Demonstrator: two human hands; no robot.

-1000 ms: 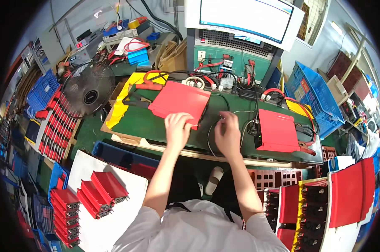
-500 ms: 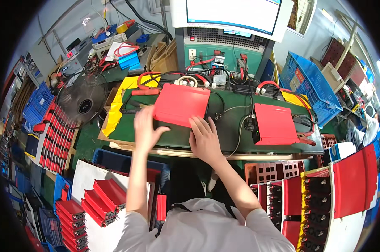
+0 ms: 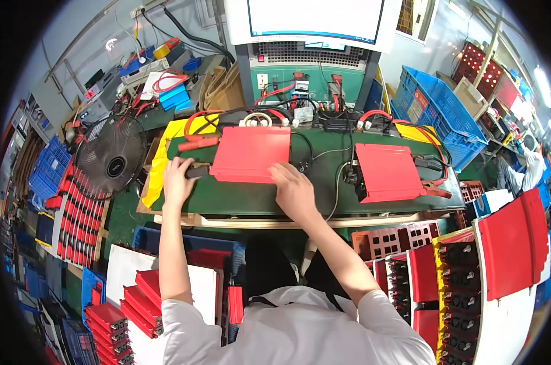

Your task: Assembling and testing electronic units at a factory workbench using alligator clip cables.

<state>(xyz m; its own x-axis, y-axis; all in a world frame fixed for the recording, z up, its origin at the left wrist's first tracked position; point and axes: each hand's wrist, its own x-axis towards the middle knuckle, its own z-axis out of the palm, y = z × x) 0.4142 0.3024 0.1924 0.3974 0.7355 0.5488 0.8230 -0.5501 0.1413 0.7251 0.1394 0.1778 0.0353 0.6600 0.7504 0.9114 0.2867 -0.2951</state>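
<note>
A flat red metal box (image 3: 251, 152) lies on the green-topped bench in front of me. By its left side, the fingers of my left hand (image 3: 177, 181) are closed round a black cable end (image 3: 196, 172), which points at the box; whether it is a plug or a clamp is unclear. My right hand (image 3: 295, 193) has its bent fingers on the box's near right corner, gripping it. A red cable clamp (image 3: 199, 143) rests just beyond the black cable end. Farther right sits a second red box (image 3: 388, 173), with cables at both sides.
Behind the bench stands a test cabinet with a monitor (image 3: 315, 21). A fan (image 3: 112, 159) is at the left, a blue crate (image 3: 440, 115) at the right. Stacked red boxes (image 3: 108, 331) stand low on the left, and racks of red boxes (image 3: 510, 243) on the right. Loose cables cross the bench.
My left hand has moved left off the box's edge and taken hold of the black cable end. My right hand stays at the box's right corner. The whole view has shifted slightly.
</note>
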